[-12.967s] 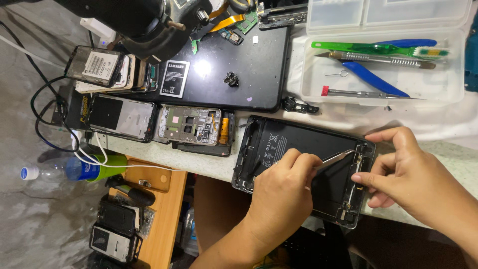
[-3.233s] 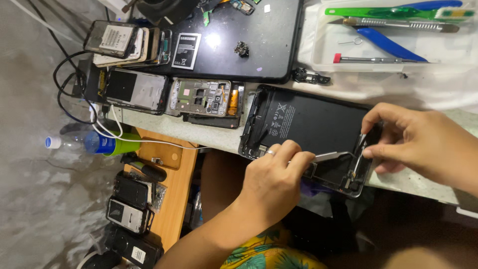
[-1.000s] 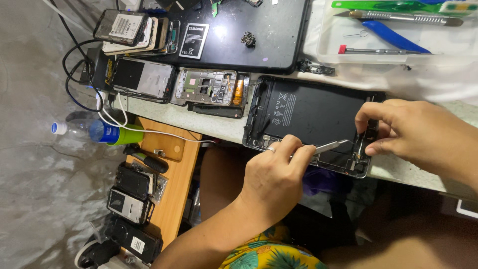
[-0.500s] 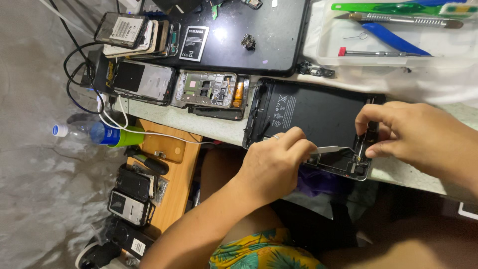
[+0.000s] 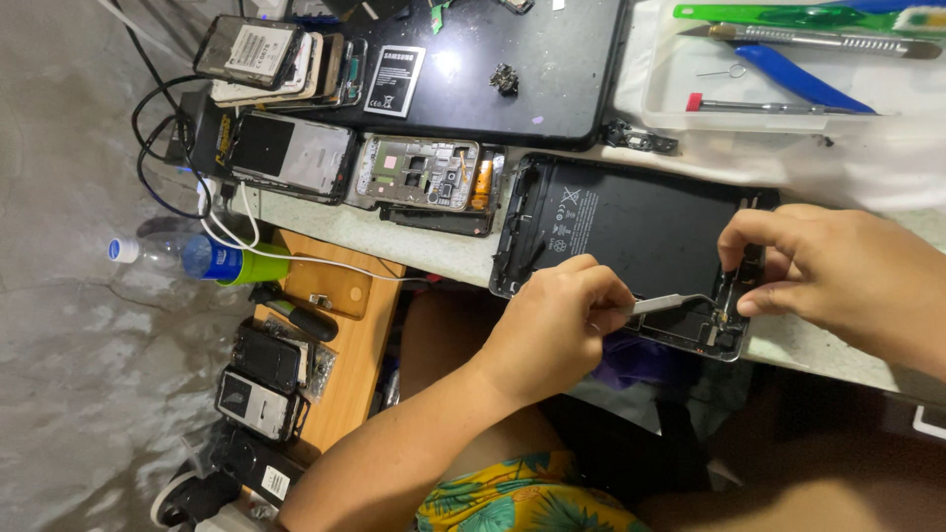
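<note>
Opened black tablet lies flat on the table edge, between both hands and partly under them. Left hand at its near edge, fingers pinched shut on metal tweezers, tips pointing right into the tablet's near-right corner; right hand rests on that right end, thumb and forefinger narrowly pinched on a small part by the frame. Gutted phone just left of the tablet, clear tool tray at the far side.

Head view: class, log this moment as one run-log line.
left hand: holds tweezers | right hand: steadies opened tablet | tips: at tablet's corner
</note>
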